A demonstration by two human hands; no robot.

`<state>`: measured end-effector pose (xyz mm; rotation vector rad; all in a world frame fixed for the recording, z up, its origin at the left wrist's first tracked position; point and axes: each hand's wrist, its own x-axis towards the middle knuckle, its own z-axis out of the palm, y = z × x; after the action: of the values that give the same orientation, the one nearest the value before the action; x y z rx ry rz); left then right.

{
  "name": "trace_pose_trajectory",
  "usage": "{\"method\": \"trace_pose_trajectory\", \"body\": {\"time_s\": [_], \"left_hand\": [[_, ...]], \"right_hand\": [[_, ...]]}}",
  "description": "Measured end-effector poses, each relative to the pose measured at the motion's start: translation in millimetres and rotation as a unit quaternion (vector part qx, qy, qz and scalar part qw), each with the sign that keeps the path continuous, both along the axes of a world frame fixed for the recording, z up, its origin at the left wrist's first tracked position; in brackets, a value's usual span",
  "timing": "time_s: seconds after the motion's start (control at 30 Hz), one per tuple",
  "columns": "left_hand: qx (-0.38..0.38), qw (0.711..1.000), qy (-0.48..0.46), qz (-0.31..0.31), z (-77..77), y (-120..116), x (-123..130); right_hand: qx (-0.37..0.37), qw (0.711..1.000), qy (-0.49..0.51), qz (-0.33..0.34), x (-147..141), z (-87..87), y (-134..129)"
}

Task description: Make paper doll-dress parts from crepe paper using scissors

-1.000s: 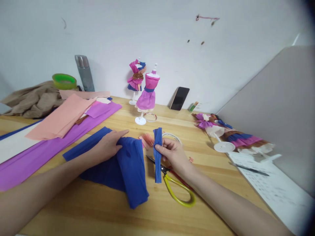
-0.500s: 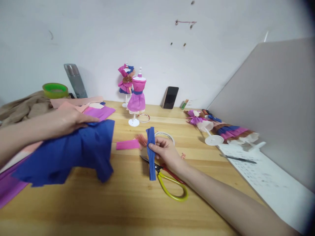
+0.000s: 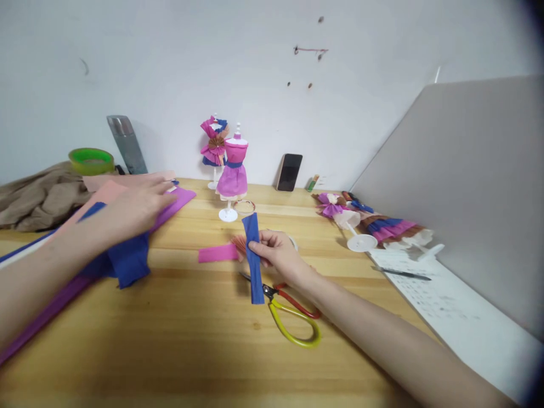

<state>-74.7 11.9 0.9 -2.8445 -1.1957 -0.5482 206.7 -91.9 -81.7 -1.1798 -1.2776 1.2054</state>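
Observation:
Pinched between the thumb and fingers of my right hand (image 3: 280,258) is a narrow blue crepe paper strip (image 3: 254,260), held upright over the table. Beneath it lie scissors with one red and one yellow handle (image 3: 293,320). Beside the strip are a pink paper strip (image 3: 217,253) and a pleated peach paper piece (image 3: 239,243). My left hand (image 3: 142,204) rests over the pile at the left with its fingers stretched out. Under that hand and forearm spreads a larger blue crepe paper piece (image 3: 130,263), on top of purple paper (image 3: 178,203) and peach paper (image 3: 108,195).
A small dress form in a pink dress (image 3: 232,175) stands near the wall, with another decorated form (image 3: 215,141) behind. A phone (image 3: 289,172) leans on the wall. At left are a bottle (image 3: 127,144) and green tape roll (image 3: 91,161); at right, a pen (image 3: 402,273) on written paper.
My left hand has let go of the large blue paper, which now lies on the pile. The right hand still holds the blue strip, and the view has shifted slightly.

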Motion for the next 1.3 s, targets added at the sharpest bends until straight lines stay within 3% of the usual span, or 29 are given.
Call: {"method": "trace_pose_trajectory", "body": {"time_s": [0.07,0.13,0.23,0.37,0.53,0.67,0.77,0.87,1.07,1.13,1.2,1.3], "left_hand": [[-0.105,0.993,-0.043,0.018,1.7,-17,36],[-0.215,0.971,-0.104,-0.014,5.5,-30,70],[-0.276,0.939,-0.193,-0.068,11.6,-36,105],[-0.307,0.905,-0.285,-0.075,10.0,-27,121],[-0.241,0.925,-0.290,-0.042,-5.9,-24,125],[-0.220,0.931,-0.291,-0.001,-6.9,-23,125],[-0.250,0.920,-0.303,0.020,-1.0,-19,120],[-0.335,0.892,-0.303,0.025,3.1,-13,112],[-0.457,0.832,-0.309,-0.050,-4.6,0,106],[-0.472,0.816,-0.329,-0.056,-7.5,5,105],[-0.464,0.814,-0.344,-0.056,-7.9,7,104],[-0.440,0.841,-0.304,-0.081,-4.0,1,105]], "right_hand": [[0.010,0.999,-0.023,0.032,0,9.3,6],[0.016,0.996,-0.040,0.081,0,20.8,13],[0.018,0.979,-0.066,0.193,3,41.4,26],[0.050,0.943,-0.149,0.295,13,65.2,35],[0.097,0.918,-0.297,0.244,13,70.0,23],[0.083,0.925,-0.335,0.162,9,62.6,19],[0.031,0.949,-0.289,0.119,17,59.3,27],[-0.007,0.975,-0.206,0.085,26,58.7,36],[-0.001,0.989,-0.146,0.030,32,54.5,41],[-0.002,0.990,-0.136,0.040,32,53.8,41],[0.000,0.989,-0.128,0.073,32,54.4,40],[0.052,0.988,-0.118,0.079,27,55.6,39]]}}
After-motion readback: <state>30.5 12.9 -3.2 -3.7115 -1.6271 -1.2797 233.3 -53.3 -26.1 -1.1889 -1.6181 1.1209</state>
